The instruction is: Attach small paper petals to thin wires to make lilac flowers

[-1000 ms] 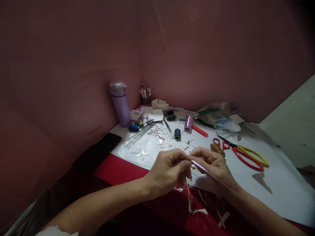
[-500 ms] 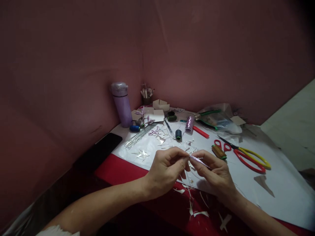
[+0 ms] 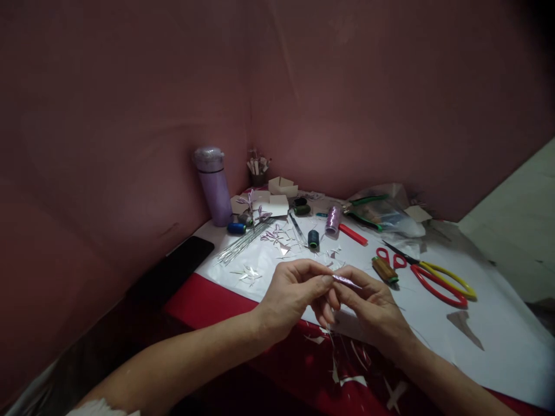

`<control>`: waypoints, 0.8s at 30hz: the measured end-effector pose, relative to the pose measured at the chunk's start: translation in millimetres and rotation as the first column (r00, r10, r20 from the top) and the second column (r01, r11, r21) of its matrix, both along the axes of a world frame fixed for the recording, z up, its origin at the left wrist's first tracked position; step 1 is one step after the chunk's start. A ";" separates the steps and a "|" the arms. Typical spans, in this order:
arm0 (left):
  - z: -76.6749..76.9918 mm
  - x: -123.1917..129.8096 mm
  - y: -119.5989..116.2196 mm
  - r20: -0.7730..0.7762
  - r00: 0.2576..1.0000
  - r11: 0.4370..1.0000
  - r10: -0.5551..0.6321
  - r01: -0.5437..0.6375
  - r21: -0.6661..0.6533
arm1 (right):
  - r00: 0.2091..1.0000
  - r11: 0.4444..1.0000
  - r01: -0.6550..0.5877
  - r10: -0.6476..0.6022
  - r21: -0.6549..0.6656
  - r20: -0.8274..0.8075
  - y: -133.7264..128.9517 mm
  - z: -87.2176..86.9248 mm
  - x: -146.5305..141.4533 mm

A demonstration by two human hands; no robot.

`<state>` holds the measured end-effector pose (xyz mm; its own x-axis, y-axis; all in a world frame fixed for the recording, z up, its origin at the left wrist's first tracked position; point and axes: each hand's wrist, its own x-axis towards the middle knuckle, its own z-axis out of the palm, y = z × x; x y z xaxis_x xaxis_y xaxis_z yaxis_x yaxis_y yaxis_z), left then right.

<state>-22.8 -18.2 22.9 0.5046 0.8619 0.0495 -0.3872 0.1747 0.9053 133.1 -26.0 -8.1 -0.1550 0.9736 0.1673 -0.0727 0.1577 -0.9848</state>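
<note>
Between the fingertips of both hands lies a narrow, shiny purple leaf-shaped piece (image 3: 347, 281). My left hand (image 3: 292, 294) pinches its left end with thumb and forefinger, the other fingers curled below. Thumb and fingers of my right hand (image 3: 375, 303) close on the piece from the right. Similar purple thread-wrapped petals (image 3: 272, 233) lie on the white sheet (image 3: 489, 289) beyond the hands. A purple thread spool (image 3: 333, 221) stands behind them.
Big red-and-yellow-handled scissors (image 3: 444, 283), small red scissors (image 3: 396, 260) and a gold thread spool (image 3: 385, 270) lie right. Thin wires (image 3: 243, 242), a purple bottle (image 3: 214, 188) and a black phone (image 3: 177, 268) are left. White scraps (image 3: 353, 380) litter the red cloth (image 3: 195, 303).
The purple piece has turned a little in the fingers and shows a darker side. My left hand's lower fingers have shifted downward and left; both hands stay close together.
</note>
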 end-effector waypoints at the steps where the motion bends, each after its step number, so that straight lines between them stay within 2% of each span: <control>1: -1.2 0.5 0.8 0.001 1.000 1.000 -0.023 0.023 -0.008 | 1.000 1.000 -0.020 0.020 -0.008 -0.012 -0.1 0.1 0.6; 4: -4.6 2.0 3.0 0.001 0.998 0.997 -0.065 0.065 -0.029 | 0.998 0.998 -0.050 0.049 -0.034 -0.034 -1.5 0.8 0.6; 10: -4.5 2.2 5.1 -0.021 0.997 0.997 -0.071 0.070 -0.030 | 0.998 0.996 -0.011 0.005 -0.090 -0.062 -0.9 0.6 -1.8; 12: -2.4 1.3 5.6 -0.037 0.997 0.998 -0.063 0.062 -0.019 | 1.000 1.000 0.018 -0.018 -0.017 -0.004 1.2 2.4 1.7; 14: -0.1 0.3 6.2 -0.051 0.998 0.999 -0.042 0.042 -0.004 | 0.991 0.989 0.095 -0.104 0.111 0.083 2.9 5.2 7.5; 17: 2.3 0.3 6.7 -0.058 0.998 1.000 -0.005 0.006 0.022 | 0.981 0.960 0.162 -0.181 0.230 0.063 1.0 9.9 14.0; 19: 2.7 1.8 6.1 -0.062 0.998 0.999 0.003 0.000 0.043 | 0.994 0.977 0.099 -0.105 0.190 0.023 -4.0 13.1 12.8; 21: 2.0 4.1 5.1 -0.074 0.997 0.997 0.013 -0.007 0.075 | 1.000 0.997 0.006 -0.006 0.074 0.003 -10.4 16.5 7.3; 24: -0.2 7.0 4.6 -0.111 0.990 0.989 0.082 -0.067 0.135 | 0.997 0.995 -0.075 0.076 -0.070 0.015 -17.6 21.2 -3.0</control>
